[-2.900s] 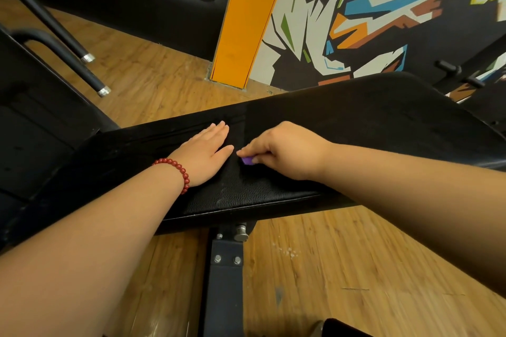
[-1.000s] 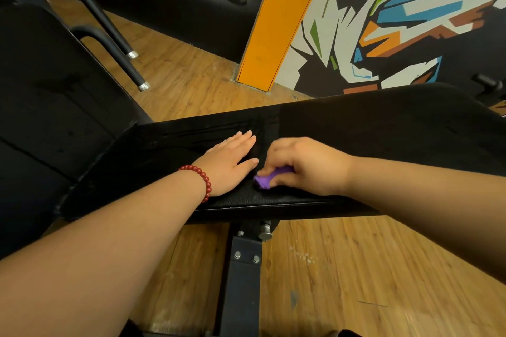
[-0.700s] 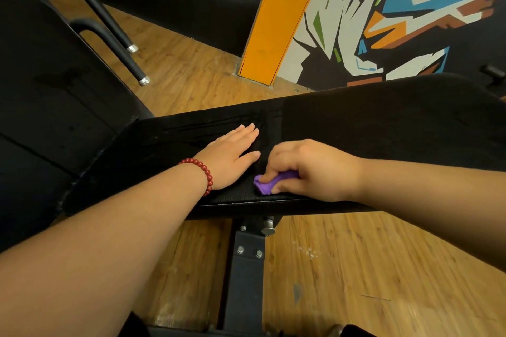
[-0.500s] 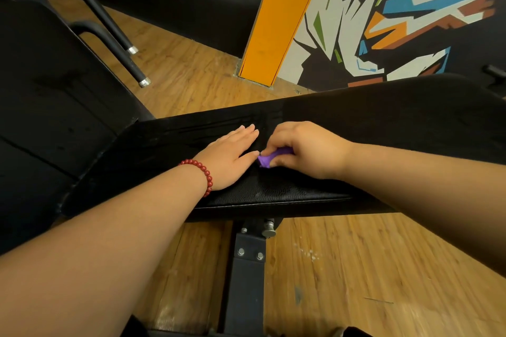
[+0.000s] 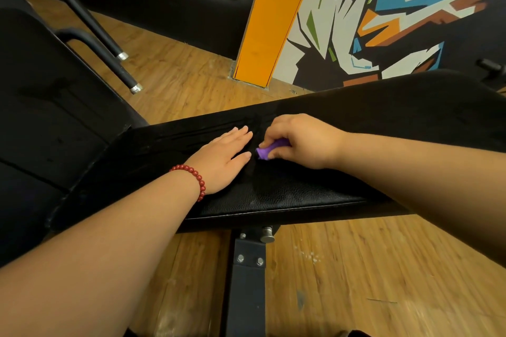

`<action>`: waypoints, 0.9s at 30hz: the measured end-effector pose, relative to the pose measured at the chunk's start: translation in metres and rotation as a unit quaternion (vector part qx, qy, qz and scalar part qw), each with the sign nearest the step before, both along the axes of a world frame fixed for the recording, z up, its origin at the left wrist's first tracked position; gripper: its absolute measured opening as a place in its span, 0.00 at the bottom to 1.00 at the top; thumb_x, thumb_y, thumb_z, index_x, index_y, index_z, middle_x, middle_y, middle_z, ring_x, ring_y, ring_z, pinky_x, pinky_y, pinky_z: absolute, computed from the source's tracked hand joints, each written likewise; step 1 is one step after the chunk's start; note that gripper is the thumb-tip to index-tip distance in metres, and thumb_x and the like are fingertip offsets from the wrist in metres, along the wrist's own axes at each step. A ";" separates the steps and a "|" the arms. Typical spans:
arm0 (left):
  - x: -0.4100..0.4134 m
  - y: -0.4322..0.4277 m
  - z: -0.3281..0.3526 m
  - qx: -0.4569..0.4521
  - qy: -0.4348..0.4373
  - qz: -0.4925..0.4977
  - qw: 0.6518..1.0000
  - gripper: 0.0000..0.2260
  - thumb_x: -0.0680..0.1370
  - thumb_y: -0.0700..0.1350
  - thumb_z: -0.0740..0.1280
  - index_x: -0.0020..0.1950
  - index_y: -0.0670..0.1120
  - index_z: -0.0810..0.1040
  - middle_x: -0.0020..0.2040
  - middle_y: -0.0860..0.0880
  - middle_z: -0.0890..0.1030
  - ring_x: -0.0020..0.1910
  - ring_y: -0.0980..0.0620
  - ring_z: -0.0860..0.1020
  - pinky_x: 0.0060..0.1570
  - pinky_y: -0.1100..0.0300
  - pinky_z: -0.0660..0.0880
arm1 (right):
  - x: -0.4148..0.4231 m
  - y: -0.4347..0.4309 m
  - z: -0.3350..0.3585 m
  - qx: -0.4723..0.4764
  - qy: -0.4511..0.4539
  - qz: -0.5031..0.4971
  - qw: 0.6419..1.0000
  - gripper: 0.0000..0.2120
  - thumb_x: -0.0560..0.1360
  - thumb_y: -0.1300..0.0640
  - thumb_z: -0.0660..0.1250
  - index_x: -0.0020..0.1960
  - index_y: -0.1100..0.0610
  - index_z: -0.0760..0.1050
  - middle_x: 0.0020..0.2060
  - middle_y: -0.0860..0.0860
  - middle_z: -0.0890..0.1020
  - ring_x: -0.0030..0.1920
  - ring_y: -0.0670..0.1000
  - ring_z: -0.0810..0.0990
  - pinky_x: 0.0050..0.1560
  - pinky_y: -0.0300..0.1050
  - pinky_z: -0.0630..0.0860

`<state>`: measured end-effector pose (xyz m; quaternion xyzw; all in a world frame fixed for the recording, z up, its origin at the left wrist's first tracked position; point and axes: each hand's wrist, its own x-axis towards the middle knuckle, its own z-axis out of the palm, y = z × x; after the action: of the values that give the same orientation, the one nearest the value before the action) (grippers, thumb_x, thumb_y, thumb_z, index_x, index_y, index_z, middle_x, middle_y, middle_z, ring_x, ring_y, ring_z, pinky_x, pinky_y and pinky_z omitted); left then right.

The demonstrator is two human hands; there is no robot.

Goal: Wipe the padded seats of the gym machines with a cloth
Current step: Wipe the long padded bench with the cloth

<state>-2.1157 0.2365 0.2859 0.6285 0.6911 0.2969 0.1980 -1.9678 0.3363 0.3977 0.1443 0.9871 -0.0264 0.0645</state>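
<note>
A long black padded bench seat (image 5: 295, 194) runs across the middle of the view on a dark metal post. My left hand (image 5: 221, 159) lies flat on the pad, palm down, fingers together, a red bead bracelet on its wrist. Just to its right my right hand (image 5: 298, 139) is curled around a small bunched purple cloth (image 5: 269, 150), pressing it onto the pad. Only the cloth's left end shows past my fingers; the rest is hidden under my hand.
A second black padded surface (image 5: 49, 123) rises at the left, with two black metal bars (image 5: 109, 46) behind it. The bench's post (image 5: 247, 276) stands on a wooden floor. An orange pillar (image 5: 271, 19) and a painted mural wall (image 5: 397, 13) stand beyond the bench.
My right hand slid the purple cloth toward the pad's near edge, then back up toward the far side. My left hand stayed flat in place.
</note>
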 end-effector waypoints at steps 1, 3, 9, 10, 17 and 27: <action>0.000 0.000 0.000 0.002 -0.001 0.000 1.000 0.23 0.84 0.50 0.53 0.79 0.52 0.53 0.79 0.56 0.50 0.77 0.58 0.46 0.76 0.56 0.46 | 0.000 0.000 -0.001 0.002 -0.001 -0.001 1.000 0.09 0.75 0.55 0.70 0.55 0.54 0.80 0.49 0.47 0.76 0.52 0.48 0.75 0.58 0.46 0.72; -0.001 0.001 -0.001 0.006 -0.005 -0.001 1.000 0.23 0.84 0.50 0.53 0.79 0.52 0.53 0.79 0.56 0.50 0.77 0.58 0.46 0.76 0.56 0.46 | 0.005 -0.006 -0.002 -0.006 0.000 0.014 1.000 0.09 0.75 0.55 0.70 0.55 0.54 0.80 0.49 0.46 0.75 0.51 0.46 0.74 0.56 0.42 0.71; -0.001 0.005 -0.002 0.009 -0.010 0.001 1.000 0.23 0.84 0.49 0.53 0.79 0.53 0.53 0.79 0.57 0.50 0.77 0.59 0.46 0.75 0.58 0.45 | 0.013 -0.014 -0.005 -0.031 -0.010 0.075 0.997 0.08 0.76 0.55 0.70 0.54 0.55 0.80 0.51 0.48 0.77 0.51 0.43 0.73 0.54 0.34 0.69; -0.001 0.005 -0.003 0.010 -0.011 0.001 1.000 0.23 0.84 0.49 0.53 0.79 0.53 0.53 0.79 0.56 0.50 0.77 0.58 0.46 0.76 0.56 0.45 | 0.009 -0.010 -0.004 -0.023 -0.010 0.069 0.997 0.08 0.76 0.55 0.70 0.54 0.55 0.80 0.50 0.48 0.77 0.51 0.44 0.73 0.55 0.38 0.71; -0.001 0.004 -0.004 0.007 -0.010 -0.003 1.000 0.22 0.84 0.48 0.52 0.79 0.53 0.53 0.79 0.56 0.50 0.77 0.58 0.46 0.77 0.55 0.46 | 0.001 0.000 -0.006 0.019 0.009 0.011 1.000 0.09 0.76 0.55 0.69 0.56 0.54 0.79 0.49 0.46 0.73 0.52 0.48 0.75 0.55 0.42 0.71; -0.004 0.005 -0.006 0.012 -0.007 -0.005 1.000 0.22 0.84 0.48 0.52 0.79 0.52 0.53 0.79 0.56 0.50 0.77 0.58 0.46 0.76 0.57 0.44 | -0.008 0.009 -0.003 0.004 0.001 0.019 1.000 0.10 0.76 0.55 0.69 0.56 0.55 0.79 0.50 0.48 0.76 0.53 0.48 0.75 0.57 0.44 0.71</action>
<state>-2.1194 0.2419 0.2797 0.6323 0.6828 0.3088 0.1966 -1.9754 0.3457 0.3948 0.1253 0.9898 -0.0215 0.0638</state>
